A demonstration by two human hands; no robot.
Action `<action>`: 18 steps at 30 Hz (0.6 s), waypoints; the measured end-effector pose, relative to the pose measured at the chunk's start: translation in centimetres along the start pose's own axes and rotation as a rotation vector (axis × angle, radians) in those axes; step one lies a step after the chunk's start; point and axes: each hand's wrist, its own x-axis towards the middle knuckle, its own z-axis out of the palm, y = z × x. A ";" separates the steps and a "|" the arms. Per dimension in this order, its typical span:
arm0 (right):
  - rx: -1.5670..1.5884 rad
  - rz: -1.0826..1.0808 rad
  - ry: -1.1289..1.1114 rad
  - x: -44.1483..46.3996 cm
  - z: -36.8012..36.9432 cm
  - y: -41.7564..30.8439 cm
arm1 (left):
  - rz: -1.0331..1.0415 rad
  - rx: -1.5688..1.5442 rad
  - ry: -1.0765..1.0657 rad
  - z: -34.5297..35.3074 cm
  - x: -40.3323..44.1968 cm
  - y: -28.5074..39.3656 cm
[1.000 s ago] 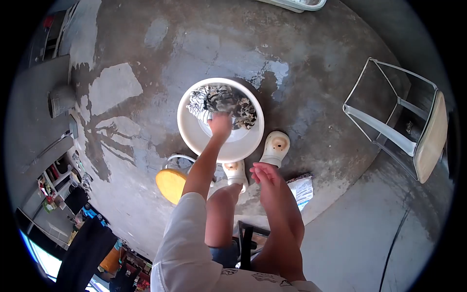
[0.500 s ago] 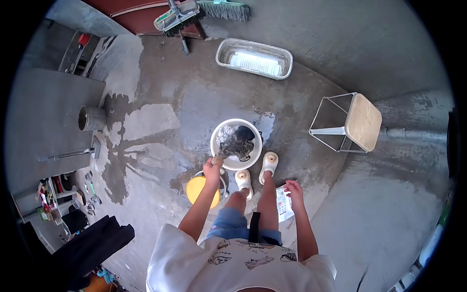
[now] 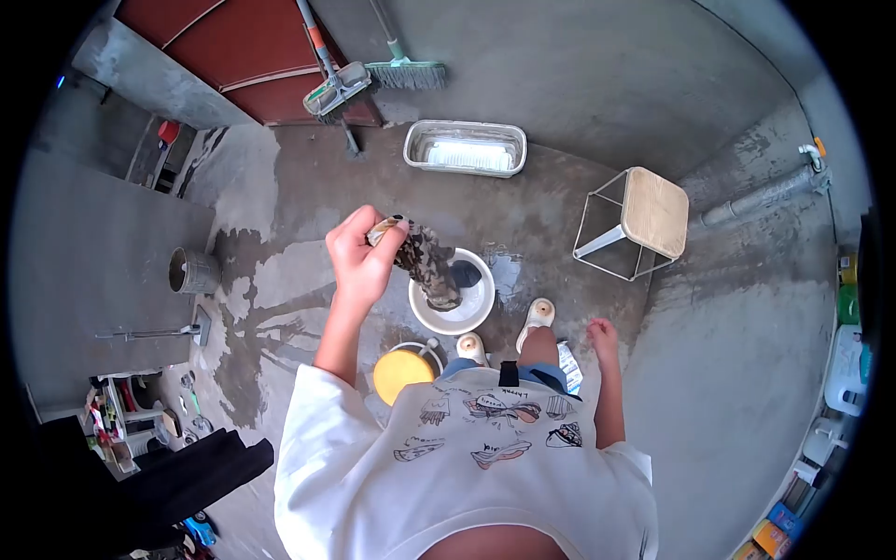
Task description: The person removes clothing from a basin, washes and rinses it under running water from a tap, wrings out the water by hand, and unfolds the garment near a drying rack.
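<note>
My left hand (image 3: 362,257) is raised and closed round the top of a dark patterned cloth (image 3: 431,266), which hangs down over a white basin (image 3: 483,306) on the floor. A dark piece of cloth (image 3: 465,273) lies inside the basin. Off to the right, my right hand (image 3: 602,336) is held low beside my leg, its fingers loosely bent with nothing visible in them. A white packet (image 3: 569,367) lies on the floor near that hand.
A yellow-topped stool (image 3: 402,377) stands left of my feet. Beyond the basin is a rectangular tub (image 3: 466,149). A wooden-seated stool (image 3: 655,213) stands at right, a bucket (image 3: 194,271) at left. A broom (image 3: 407,73) and a squeegee-like tool (image 3: 337,89) lean at the top.
My body has risen from bending over the basin. My left hand has lifted the patterned cloth up from it. My right hand has moved out to the right, away from my knee.
</note>
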 end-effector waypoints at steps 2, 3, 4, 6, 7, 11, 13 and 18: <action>0.044 -0.028 0.026 1.1 -0.4 -1.7 | 0.137 -0.007 -0.010 1.2 1.8 3.9; 0.051 -0.074 -0.033 1.7 -0.7 -3.3 | 0.205 -0.050 0.002 2.1 2.8 6.1; 0.057 -0.119 -0.091 2.1 -0.2 -5.9 | 0.272 -0.093 0.012 3.1 3.9 8.0; -0.071 -0.225 -0.252 5.1 0.8 -8.5 | 0.427 -0.152 0.043 6.1 7.1 11.9; -0.159 -0.301 -0.316 5.8 1.5 -11.3 | 0.478 -0.175 0.057 7.9 8.7 13.7; -0.444 -0.675 -0.334 10.4 5.5 -15.3 | 0.615 -0.303 0.028 12.7 14.3 22.5; -0.272 -0.663 -0.463 13.3 6.2 -18.3 | 0.651 -0.336 0.090 13.3 17.6 26.0; 0.462 -0.156 -0.460 20.0 4.1 -26.8 | 0.986 0.324 0.215 12.0 23.4 31.1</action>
